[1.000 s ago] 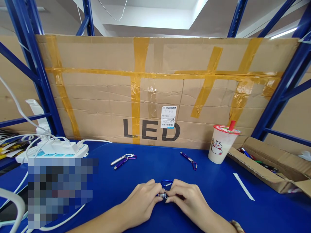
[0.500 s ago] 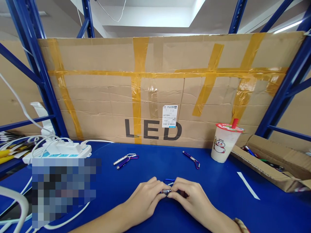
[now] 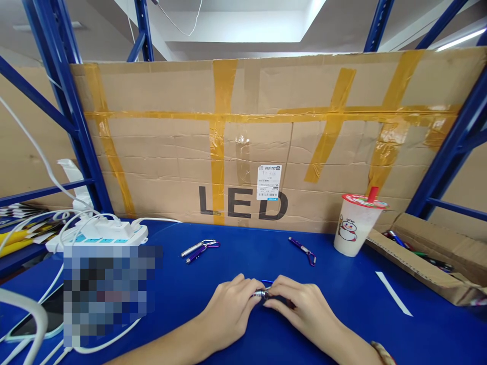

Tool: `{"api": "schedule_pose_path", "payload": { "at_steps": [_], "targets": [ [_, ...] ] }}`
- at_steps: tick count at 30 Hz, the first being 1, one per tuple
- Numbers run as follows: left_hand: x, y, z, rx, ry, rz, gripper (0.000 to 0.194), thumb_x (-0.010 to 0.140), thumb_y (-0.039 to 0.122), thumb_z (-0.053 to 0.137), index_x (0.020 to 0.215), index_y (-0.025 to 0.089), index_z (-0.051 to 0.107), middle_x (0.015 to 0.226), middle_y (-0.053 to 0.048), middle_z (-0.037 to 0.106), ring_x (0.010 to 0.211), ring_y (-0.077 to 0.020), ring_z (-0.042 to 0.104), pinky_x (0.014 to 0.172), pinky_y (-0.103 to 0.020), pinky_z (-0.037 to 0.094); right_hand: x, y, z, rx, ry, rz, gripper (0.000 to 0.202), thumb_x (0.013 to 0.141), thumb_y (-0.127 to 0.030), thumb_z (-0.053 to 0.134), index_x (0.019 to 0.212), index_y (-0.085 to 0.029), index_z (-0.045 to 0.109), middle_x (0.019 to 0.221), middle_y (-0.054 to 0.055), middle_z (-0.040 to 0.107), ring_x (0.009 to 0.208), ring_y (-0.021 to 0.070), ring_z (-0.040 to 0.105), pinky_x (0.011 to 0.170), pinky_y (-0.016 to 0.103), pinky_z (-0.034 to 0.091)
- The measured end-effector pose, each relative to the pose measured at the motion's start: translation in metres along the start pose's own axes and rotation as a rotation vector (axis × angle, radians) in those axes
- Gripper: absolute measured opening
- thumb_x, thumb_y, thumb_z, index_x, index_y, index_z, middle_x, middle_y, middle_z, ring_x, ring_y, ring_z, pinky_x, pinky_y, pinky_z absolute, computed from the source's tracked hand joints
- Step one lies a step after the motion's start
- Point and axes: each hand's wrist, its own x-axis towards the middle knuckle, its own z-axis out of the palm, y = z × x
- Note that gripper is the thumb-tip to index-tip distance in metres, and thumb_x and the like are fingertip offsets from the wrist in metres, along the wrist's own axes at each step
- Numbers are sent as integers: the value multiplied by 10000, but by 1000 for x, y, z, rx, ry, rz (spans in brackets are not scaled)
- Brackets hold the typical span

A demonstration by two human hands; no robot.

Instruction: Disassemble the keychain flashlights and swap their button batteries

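Observation:
A small silver keychain flashlight [image 3: 261, 294] is pinched between my two hands, low in the middle of the view. Thumb and fingers of my left hand [image 3: 233, 310] close round its left part and hide most of it. My right hand [image 3: 302, 304] has its fingertips on the other end. Just behind the fingers shows part of a blue carabiner clip [image 3: 267, 281]; where it joins the flashlight is hidden. Farther back lie a silver keychain flashlight [image 3: 192, 249] and a purple one [image 3: 195, 255] side by side, with another purple one [image 3: 300, 246] to the right.
At right stand a drink cup [image 3: 355, 228] with a red straw and an open cardboard box [image 3: 418, 258] holding pens. A white strip [image 3: 393, 294] lies before them. White cables and a power strip [image 3: 102, 233] occupy the left. A large cardboard sheet [image 3: 175, 152] closes the back.
The view has shifted slightly, so the surroundings sit farther right. Both hands keep their grip; the flashlight has tilted a little and less of its body shows between the fingers.

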Motion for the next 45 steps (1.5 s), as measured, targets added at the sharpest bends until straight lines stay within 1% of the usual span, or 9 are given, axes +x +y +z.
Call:
{"api": "schedule_pose_path", "payload": {
  "at_steps": [6,10,13,18,23,32,38,42,45],
  "targets": [
    [0,1,-1,22,16,-28,241,955,198,294,1029,235,521,983,14,651,852,-165,564,754,-280,445,2,0,-3,-49,120,-28,360,912,-480,436,873,-220,681,777,7,666,546,86,600,491,181,422],
    [0,0,1,48,7,-10,239,955,196,294,1018,223,523,957,3,636,863,-168,557,729,-269,439,2,-3,-3,-9,234,-92,351,913,-464,447,872,-215,692,757,14,663,534,74,592,496,164,437],
    [1,-1,1,58,8,12,237,956,192,291,1007,213,521,943,0,632,850,-164,556,711,-263,432,2,-3,-2,36,271,-97,330,895,-453,489,834,-209,702,739,20,662,518,79,582,476,172,432],
    [1,-3,0,55,-1,81,243,956,178,282,970,206,522,933,4,638,809,-147,557,681,-245,421,2,-1,0,150,247,3,344,821,-513,566,752,-214,721,699,23,661,476,86,540,450,192,421],
    [1,-6,0,78,-48,155,203,942,174,336,987,206,531,924,-1,656,829,-151,578,711,-239,428,4,-2,-2,247,135,147,380,730,-578,631,643,-221,732,637,32,653,471,104,518,443,214,402],
    [-2,-6,-5,24,-146,156,176,954,221,352,1009,185,516,947,-29,657,865,-161,628,768,-242,462,5,-4,6,564,46,363,339,601,-519,748,561,-183,721,558,24,577,386,77,446,359,205,357],
    [-1,-8,-3,-46,-185,120,181,959,220,332,1014,185,501,987,-44,653,917,-181,629,796,-277,473,4,-5,5,597,52,413,335,562,-512,774,567,-181,717,558,13,563,373,69,439,361,207,358],
    [-1,-8,-3,-113,-180,75,159,956,233,344,1020,192,484,1023,-57,641,942,-189,628,783,-281,478,4,-6,2,551,81,373,308,609,-489,757,580,-185,718,565,16,577,408,73,446,393,209,358],
    [-1,-8,-2,-177,-189,47,129,951,232,355,1004,197,467,1068,-60,635,982,-191,622,798,-284,480,5,-6,-1,549,75,394,298,610,-470,760,588,-176,711,578,17,595,415,71,441,405,212,352]
  ]
}}
